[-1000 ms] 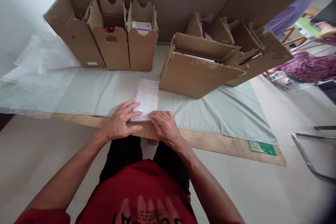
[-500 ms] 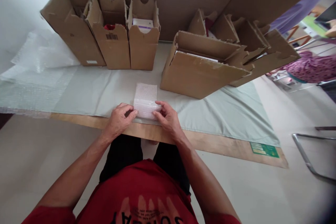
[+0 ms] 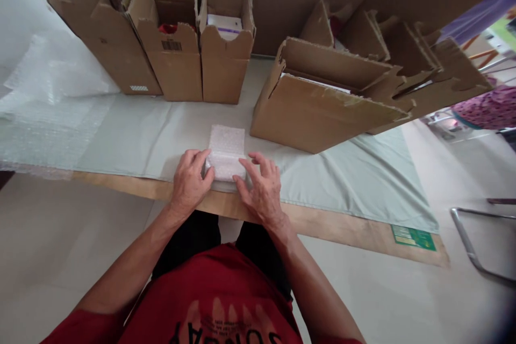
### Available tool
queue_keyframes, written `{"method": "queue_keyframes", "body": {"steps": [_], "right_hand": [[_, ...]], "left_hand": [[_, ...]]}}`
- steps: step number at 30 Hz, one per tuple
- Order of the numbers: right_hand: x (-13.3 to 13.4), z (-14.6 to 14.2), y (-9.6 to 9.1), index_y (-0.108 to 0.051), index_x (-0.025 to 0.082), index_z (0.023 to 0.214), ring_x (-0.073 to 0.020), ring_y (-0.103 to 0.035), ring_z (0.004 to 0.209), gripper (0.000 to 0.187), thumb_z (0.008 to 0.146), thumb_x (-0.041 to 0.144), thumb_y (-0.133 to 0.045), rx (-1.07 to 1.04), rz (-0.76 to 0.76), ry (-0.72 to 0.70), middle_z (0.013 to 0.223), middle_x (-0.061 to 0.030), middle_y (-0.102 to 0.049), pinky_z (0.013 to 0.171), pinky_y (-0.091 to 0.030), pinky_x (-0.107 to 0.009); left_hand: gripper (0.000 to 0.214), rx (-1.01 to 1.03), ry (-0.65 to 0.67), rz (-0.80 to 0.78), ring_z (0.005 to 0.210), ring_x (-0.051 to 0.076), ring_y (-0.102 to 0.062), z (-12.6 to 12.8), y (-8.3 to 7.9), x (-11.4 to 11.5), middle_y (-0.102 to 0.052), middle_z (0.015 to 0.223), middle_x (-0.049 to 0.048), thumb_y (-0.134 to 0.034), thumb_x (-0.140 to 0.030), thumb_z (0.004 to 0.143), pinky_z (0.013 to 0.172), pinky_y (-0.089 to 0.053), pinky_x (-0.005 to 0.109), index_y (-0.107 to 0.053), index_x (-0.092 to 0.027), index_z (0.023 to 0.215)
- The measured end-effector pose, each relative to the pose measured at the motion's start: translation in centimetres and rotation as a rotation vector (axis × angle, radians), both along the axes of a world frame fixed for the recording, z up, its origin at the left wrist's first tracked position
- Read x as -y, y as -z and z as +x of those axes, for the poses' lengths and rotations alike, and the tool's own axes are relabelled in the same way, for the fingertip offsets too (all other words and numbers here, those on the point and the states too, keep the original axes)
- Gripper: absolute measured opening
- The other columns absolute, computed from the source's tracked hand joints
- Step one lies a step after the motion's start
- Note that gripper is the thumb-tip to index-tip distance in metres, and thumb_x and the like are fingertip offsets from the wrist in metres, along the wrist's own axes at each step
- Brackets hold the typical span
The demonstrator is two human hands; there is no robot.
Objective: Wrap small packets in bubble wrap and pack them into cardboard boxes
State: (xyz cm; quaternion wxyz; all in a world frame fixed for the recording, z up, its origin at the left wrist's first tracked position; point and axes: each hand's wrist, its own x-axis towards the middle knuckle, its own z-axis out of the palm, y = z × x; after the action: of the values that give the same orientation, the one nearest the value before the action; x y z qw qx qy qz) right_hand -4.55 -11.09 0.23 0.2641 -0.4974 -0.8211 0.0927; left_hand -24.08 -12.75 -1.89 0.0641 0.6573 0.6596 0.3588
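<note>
A small bundle wrapped in white bubble wrap [image 3: 226,151] lies on the pale green cloth [image 3: 342,183] near the table's front edge. My left hand [image 3: 190,178] curls its fingers round the bundle's left near edge. My right hand [image 3: 263,187] rests at the bundle's right near corner with fingers spread, the index finger touching the wrap. What is inside the wrap is hidden.
Three upright cardboard boxes [image 3: 177,59] stand at the back left, and a large open carton [image 3: 322,113] with more boxes behind sits at the right. A loose bubble wrap sheet [image 3: 48,113] covers the left end. Another person's patterned sleeve [image 3: 487,110] and a metal frame [image 3: 471,247] are at the right.
The far end of the bubble wrap has been folded toward me, so the strip is shorter and thicker. Both hands shifted slightly forward; my right hand's fingers have spread.
</note>
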Motion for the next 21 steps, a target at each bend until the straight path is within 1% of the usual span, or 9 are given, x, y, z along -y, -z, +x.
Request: {"method": "queue_keyframes", "body": {"steps": [2, 4, 6, 8, 12, 15, 17, 19, 21], "right_hand": [[0.3, 0.0, -0.4, -0.065, 0.022, 0.130, -0.0324, -0.054, 0.128, 0.036, 0.097, 0.033, -0.060, 0.112, 0.017, -0.149, 0.142, -0.0138, -0.062, 0.104, -0.041, -0.049], [0.1, -0.2, -0.5, -0.065, 0.021, 0.132, -0.0314, -0.052, 0.132, 0.036, 0.097, 0.028, -0.060, 0.202, 0.003, -0.249, 0.142, -0.0133, -0.064, 0.106, -0.039, -0.048], [-0.5, -0.6, -0.4, -0.066, 0.021, 0.130, -0.0289, -0.056, 0.129, 0.032, 0.101, 0.024, -0.054, 0.236, -0.013, -0.268, 0.138, -0.0130, -0.067, 0.104, -0.039, -0.046], [-1.1, -0.9, -0.4, -0.069, 0.020, 0.125, -0.0269, -0.061, 0.121, 0.030, 0.104, 0.022, -0.048, 0.210, -0.028, -0.251, 0.132, -0.0121, -0.071, 0.100, -0.041, -0.043], [-0.8, -0.6, -1.2, -0.071, 0.018, 0.120, -0.0244, -0.068, 0.107, 0.030, 0.105, 0.023, -0.045, 0.004, -0.121, -0.193, 0.119, -0.0112, -0.077, 0.095, -0.044, -0.039], [0.6, -0.2, -2.4, -0.072, 0.019, 0.116, -0.0217, -0.070, 0.095, 0.028, 0.103, 0.026, -0.048, -0.246, -0.278, -0.157, 0.107, -0.0084, -0.078, 0.090, -0.047, -0.035], [1.7, 0.0, -3.2, -0.073, 0.020, 0.111, -0.0192, -0.068, 0.085, 0.028, 0.102, 0.032, -0.049, -0.426, -0.435, -0.164, 0.098, -0.0052, -0.077, 0.082, -0.049, -0.031], [2.5, 0.0, -3.5, -0.073, 0.020, 0.106, -0.0176, -0.066, 0.080, 0.030, 0.101, 0.039, -0.050, -0.580, -0.568, -0.175, 0.091, -0.0034, -0.075, 0.074, -0.049, -0.028], [2.9, 0.0, -3.5, -0.072, 0.019, 0.102, -0.0170, -0.064, 0.078, 0.032, 0.100, 0.042, -0.050, -0.646, -0.618, -0.150, 0.087, -0.0029, -0.072, 0.070, -0.048, -0.027]], "left_hand": [[0.036, 0.016, 0.002, -0.013, 0.096, 0.022, -0.065, -0.1, 0.0, -0.2, -0.063, 0.108, 0.0083, -0.060, -0.019, 0.089, 0.087, -0.057, 0.036, -0.065, -0.021, 0.125], [0.037, 0.078, -0.012, -0.016, 0.095, 0.021, -0.065, -0.1, -0.1, -0.2, -0.064, 0.109, 0.0087, -0.062, -0.021, 0.088, 0.086, -0.057, 0.036, -0.065, -0.020, 0.125], [0.039, 0.210, -0.042, -0.010, 0.094, 0.021, -0.065, 0.0, -0.3, 0.3, -0.065, 0.111, 0.0090, -0.065, -0.028, 0.088, 0.084, -0.057, 0.035, -0.064, -0.019, 0.126], [0.042, 0.418, -0.076, -0.009, 0.096, 0.020, -0.065, 0.1, -0.6, 1.3, -0.066, 0.111, 0.0091, -0.066, -0.036, 0.088, 0.085, -0.056, 0.035, -0.063, -0.018, 0.127], [0.049, 0.952, -0.111, -0.101, 0.111, 0.023, -0.067, 0.7, -1.5, 4.2, -0.068, 0.120, 0.0110, -0.071, -0.040, 0.086, 0.100, -0.053, 0.040, -0.061, -0.018, 0.129], [0.055, 1.317, -0.068, -0.203, 0.121, 0.027, -0.065, 1.7, -2.2, 5.3, -0.068, 0.127, 0.0120, -0.079, -0.035, 0.077, 0.108, -0.050, 0.044, -0.062, -0.018, 0.127], [0.053, 1.475, -0.002, -0.249, 0.123, 0.027, -0.064, 2.4, -2.6, 5.4, -0.070, 0.125, 0.0105, -0.081, -0.031, 0.073, 0.110, -0.049, 0.043, -0.065, -0.018, 0.122], [0.048, 1.566, 0.050, -0.294, 0.118, 0.027, -0.066, 2.9, -3.0, 5.2, -0.073, 0.118, 0.0089, -0.082, -0.029, 0.072, 0.107, -0.051, 0.042, -0.067, -0.017, 0.116], [0.045, 1.615, 0.075, -0.341, 0.110, 0.026, -0.069, 3.3, -3.1, 5.2, -0.075, 0.111, 0.0085, -0.081, -0.032, 0.073, 0.102, -0.053, 0.042, -0.068, -0.017, 0.113]]}}
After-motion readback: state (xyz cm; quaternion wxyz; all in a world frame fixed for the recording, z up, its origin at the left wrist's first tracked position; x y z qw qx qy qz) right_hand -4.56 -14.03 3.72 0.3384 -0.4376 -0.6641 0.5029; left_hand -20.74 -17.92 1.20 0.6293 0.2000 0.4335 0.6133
